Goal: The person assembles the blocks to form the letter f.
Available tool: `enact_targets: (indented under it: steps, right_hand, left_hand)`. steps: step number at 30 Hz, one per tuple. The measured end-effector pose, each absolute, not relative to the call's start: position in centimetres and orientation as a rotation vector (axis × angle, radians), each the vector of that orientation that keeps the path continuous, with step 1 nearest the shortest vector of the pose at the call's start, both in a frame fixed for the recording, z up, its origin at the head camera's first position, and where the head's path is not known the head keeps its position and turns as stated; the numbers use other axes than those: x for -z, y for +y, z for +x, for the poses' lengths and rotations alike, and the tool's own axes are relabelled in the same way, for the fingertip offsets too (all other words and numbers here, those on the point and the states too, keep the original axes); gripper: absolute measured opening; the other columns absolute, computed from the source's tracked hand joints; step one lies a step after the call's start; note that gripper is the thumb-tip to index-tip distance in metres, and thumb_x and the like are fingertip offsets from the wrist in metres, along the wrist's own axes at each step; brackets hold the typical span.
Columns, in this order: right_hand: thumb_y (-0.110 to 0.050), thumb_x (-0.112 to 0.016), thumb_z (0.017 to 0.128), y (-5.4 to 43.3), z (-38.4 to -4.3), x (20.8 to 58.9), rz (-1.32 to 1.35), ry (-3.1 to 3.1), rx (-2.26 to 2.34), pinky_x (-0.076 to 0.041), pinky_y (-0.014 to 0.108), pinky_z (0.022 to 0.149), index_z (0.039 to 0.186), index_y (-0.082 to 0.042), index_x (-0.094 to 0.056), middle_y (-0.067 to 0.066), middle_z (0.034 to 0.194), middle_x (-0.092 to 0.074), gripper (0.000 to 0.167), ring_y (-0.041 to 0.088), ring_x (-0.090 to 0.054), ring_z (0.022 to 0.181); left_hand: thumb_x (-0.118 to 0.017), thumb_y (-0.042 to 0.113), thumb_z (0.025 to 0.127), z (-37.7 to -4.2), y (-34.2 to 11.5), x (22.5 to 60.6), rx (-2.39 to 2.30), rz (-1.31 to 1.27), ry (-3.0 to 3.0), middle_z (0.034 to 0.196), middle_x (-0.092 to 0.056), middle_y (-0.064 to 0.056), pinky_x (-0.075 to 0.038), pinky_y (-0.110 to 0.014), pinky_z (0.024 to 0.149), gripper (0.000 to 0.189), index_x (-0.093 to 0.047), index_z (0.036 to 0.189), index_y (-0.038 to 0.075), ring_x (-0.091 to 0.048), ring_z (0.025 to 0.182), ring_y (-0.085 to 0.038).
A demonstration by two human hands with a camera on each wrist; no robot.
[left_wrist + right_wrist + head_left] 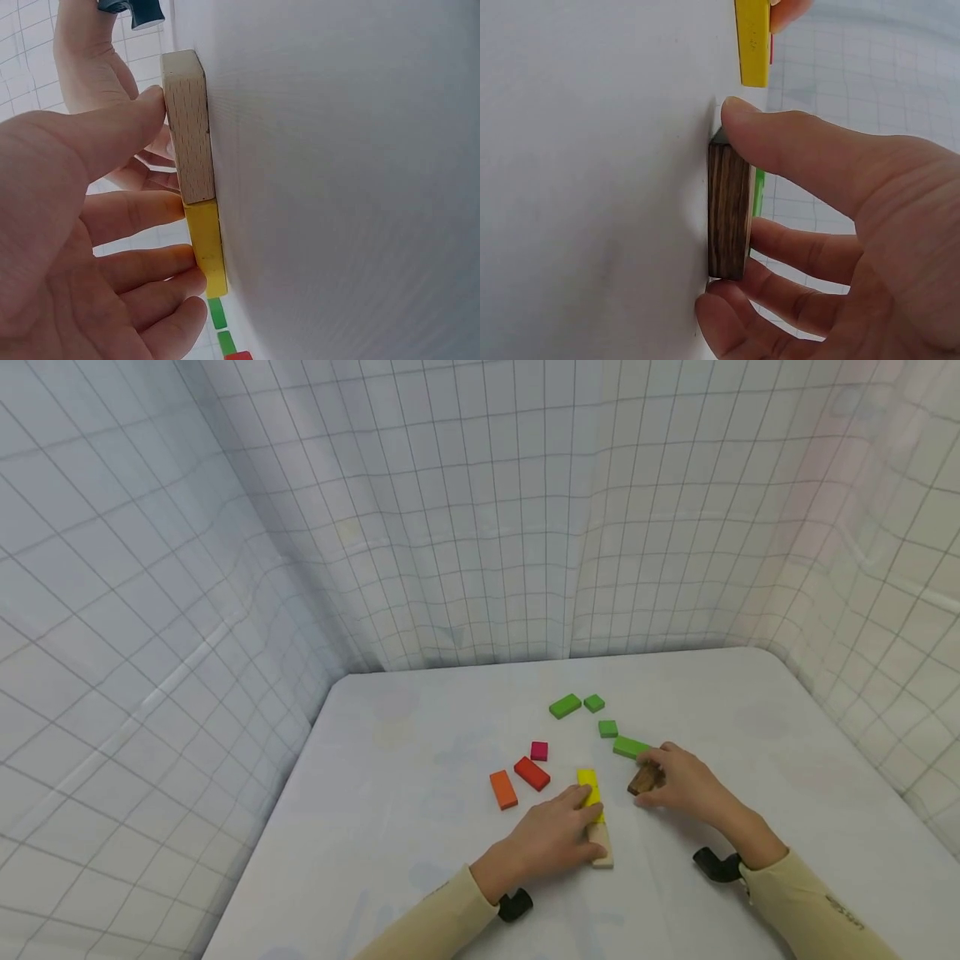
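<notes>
My left hand lies over a yellow block and a plain light-wood block, set end to end on the table. In the left wrist view, loosely extended fingertips touch the yellow block, while the thumb rests against the plain wood block. To the right, my right hand holds a dark brown wooden block at the tabletop. The right wrist view shows the brown block between the thumb at one end and curled fingers at the other. A long green block lies just beyond that hand.
An orange block, a red block and a small crimson block lie left of the yellow one. Farther back are two small green blocks and another long green block. Gridded white curtains surround the white table.
</notes>
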State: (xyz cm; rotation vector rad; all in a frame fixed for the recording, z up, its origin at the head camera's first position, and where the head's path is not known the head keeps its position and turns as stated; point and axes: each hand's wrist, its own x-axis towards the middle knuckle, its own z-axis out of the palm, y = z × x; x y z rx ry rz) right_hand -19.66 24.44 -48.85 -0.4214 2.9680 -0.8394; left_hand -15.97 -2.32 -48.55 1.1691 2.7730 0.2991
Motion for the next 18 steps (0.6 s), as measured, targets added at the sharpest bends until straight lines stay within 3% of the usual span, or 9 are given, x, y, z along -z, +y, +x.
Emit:
enact_targets:
  steps: [10, 18]
  right_hand:
    - [-0.026, -0.09, 0.075, 24.42, -19.57, 48.65, -0.439, 2.976, 0.792, -0.051, 0.043, 0.076, 0.125, 0.001, -0.065, 0.012, 0.11, -0.06, 0.062, 0.025, -0.059, 0.093]
    - [-0.012, -0.086, 0.076, 24.6, -19.33, 48.01, -0.455, 2.956, 0.814, -0.048, 0.034, 0.069, 0.131, 0.004, -0.062, 0.014, 0.114, -0.06, 0.062, 0.021, -0.057, 0.087]
  left_hand:
    - [-0.067, 0.053, 0.093, -16.05, -2.3, 48.81, -0.271, 1.193, 2.784, 0.154, -0.041, -0.003, -0.046, -0.025, 0.101, 0.064, -0.055, 0.146, 0.021, -0.042, 0.138, -0.014]
    - [-0.067, 0.052, 0.094, -15.67, -2.23, 48.41, -0.268, 1.201, 2.789, 0.154, -0.041, -0.005, -0.045, -0.024, 0.101, 0.064, -0.054, 0.147, 0.019, -0.041, 0.139, -0.015]
